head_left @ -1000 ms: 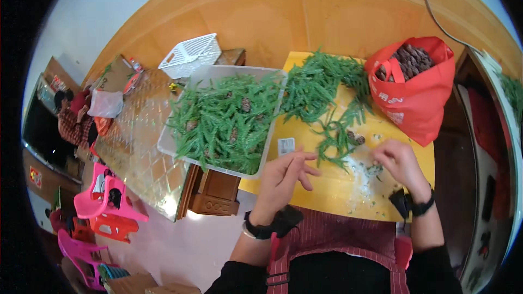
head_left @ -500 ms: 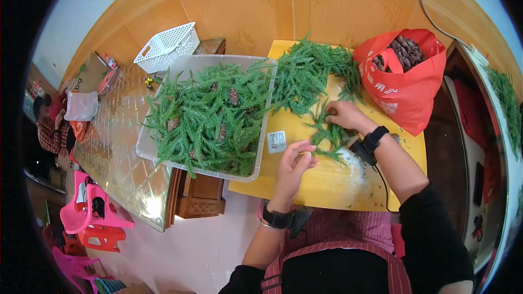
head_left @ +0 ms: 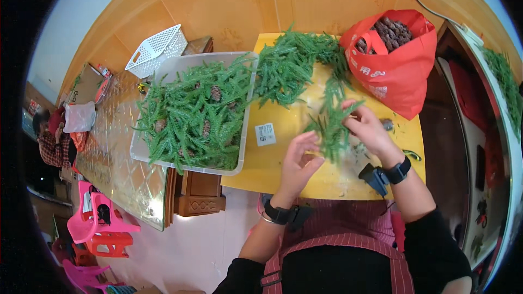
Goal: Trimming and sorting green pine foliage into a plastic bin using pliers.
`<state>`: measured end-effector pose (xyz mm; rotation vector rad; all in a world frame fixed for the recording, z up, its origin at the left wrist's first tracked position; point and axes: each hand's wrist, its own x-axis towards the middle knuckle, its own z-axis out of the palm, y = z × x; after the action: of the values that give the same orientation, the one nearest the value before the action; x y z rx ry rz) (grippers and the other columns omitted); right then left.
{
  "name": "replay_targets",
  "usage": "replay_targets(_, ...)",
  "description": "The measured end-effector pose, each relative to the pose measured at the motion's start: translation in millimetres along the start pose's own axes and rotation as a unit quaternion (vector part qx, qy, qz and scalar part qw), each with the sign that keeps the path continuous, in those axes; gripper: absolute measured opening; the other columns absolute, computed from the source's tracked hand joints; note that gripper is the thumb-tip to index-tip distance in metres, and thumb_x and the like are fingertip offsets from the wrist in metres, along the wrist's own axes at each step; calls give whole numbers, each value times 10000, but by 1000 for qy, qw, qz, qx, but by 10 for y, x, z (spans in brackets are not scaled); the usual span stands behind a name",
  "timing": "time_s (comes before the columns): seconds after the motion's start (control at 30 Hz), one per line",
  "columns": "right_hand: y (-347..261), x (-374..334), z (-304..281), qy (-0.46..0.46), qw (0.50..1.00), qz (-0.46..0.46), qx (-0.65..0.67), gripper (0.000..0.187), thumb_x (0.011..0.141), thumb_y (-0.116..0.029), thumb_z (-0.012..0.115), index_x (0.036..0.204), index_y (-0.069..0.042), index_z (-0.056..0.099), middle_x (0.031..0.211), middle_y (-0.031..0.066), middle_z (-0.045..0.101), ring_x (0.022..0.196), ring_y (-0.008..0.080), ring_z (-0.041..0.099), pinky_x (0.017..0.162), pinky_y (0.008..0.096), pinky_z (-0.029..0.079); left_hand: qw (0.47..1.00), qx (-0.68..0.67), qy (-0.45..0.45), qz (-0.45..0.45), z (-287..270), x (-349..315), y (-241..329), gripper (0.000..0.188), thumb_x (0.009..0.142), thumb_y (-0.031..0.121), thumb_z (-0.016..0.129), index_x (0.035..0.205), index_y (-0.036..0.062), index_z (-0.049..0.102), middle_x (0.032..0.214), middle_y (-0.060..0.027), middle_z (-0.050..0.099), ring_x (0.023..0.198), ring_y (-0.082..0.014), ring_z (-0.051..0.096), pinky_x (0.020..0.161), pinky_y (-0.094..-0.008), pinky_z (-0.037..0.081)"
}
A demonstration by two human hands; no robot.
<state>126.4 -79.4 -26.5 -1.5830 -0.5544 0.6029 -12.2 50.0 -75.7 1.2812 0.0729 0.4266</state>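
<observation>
My right hand (head_left: 371, 130) pinches a green artificial pine sprig (head_left: 332, 128) over the yellow board (head_left: 278, 169). The sprig fans out to the left of its fingers and is slightly blurred. Beside the sprig's lower left, my left hand (head_left: 298, 163) is open, thumb and fingers apart, with nothing visible in it. Loose green sprigs (head_left: 286, 71) lie heaped at the board's far side. To the left, a clear plastic bin (head_left: 237, 171) is filled with sprigs, with several pine cones (head_left: 216, 93) among them.
A red bag (head_left: 392, 84) of pine cones stands at the back right. A small dark cone-like piece (head_left: 387, 124) and a green-and-black handled tool (head_left: 412, 155) lie on the board's right. A white label (head_left: 265, 134) sits near the bin. Left are a white basket (head_left: 158, 51) and pink chair (head_left: 95, 212).
The sprig has been raised off the board in my right hand and turned more upright. My left hand has spread its fingers beside it. The whole view has shifted slightly.
</observation>
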Motion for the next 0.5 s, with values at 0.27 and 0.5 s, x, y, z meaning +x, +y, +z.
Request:
replay_targets(0.27, 215, -478, 115, 68, 987, 89, 118, 237, 800, -119, 542, 1028, -80, 492, 709, -43, 492, 574, 24, 415, 516, 177, 338, 978, 153, -102, 97, 131, -130, -77, 372, 706, -24, 580, 1068, 2, 499, 1157, -91, 406, 1084, -177, 420, 938, -301, 326)
replay_targets(0.5, 176, -577, 143, -6, 996, 38, 80, 230, 824, -148, 537, 1022, -34, 511, 716, -51, 490, 581, 24, 424, 497, 157, 317, 997, -8, -75, 36, 70, -190, -127, 300, 714, -53, 579, 994, 15, 495, 1067, -79, 479, 1028, -183, 482, 888, -304, 380)
